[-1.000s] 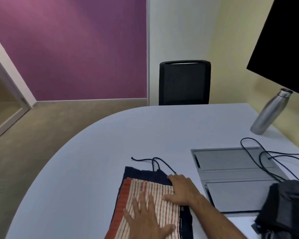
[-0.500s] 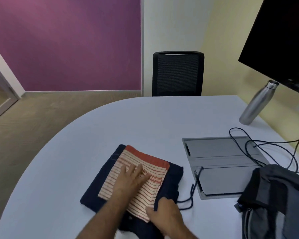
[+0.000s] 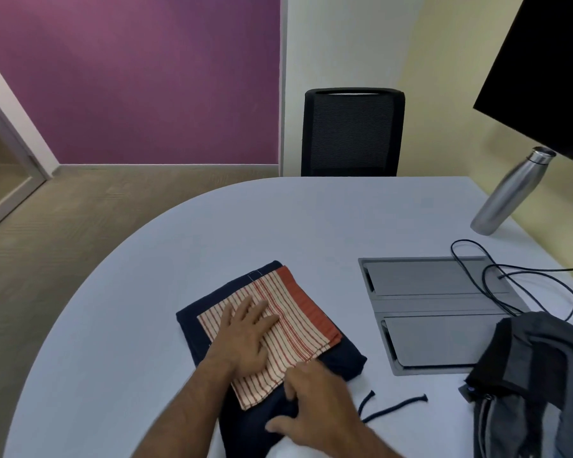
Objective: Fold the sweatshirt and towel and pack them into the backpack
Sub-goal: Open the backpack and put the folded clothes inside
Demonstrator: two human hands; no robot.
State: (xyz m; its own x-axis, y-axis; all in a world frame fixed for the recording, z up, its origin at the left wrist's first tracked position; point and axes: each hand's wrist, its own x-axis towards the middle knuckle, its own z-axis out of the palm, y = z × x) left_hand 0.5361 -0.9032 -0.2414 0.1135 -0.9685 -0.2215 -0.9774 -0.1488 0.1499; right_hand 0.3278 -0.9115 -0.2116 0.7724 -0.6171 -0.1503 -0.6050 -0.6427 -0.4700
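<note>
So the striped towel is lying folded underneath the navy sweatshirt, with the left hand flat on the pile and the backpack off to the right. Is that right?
Not quite. The head view shows the striped towel lying folded on top of the navy sweatshirt, not underneath it. The rest holds: the left hand lies flat on the pile, and the backpack sits off to the right.

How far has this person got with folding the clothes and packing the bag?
The folding looks done: the striped towel lies folded on top of the folded navy sweatshirt, stacked on the table. In hand now: the left hand rests flat on the towel and the right hand is on the sweatshirt's near edge. Packing is left: the grey backpack sits at the right, nothing visibly put into it yet.
</note>
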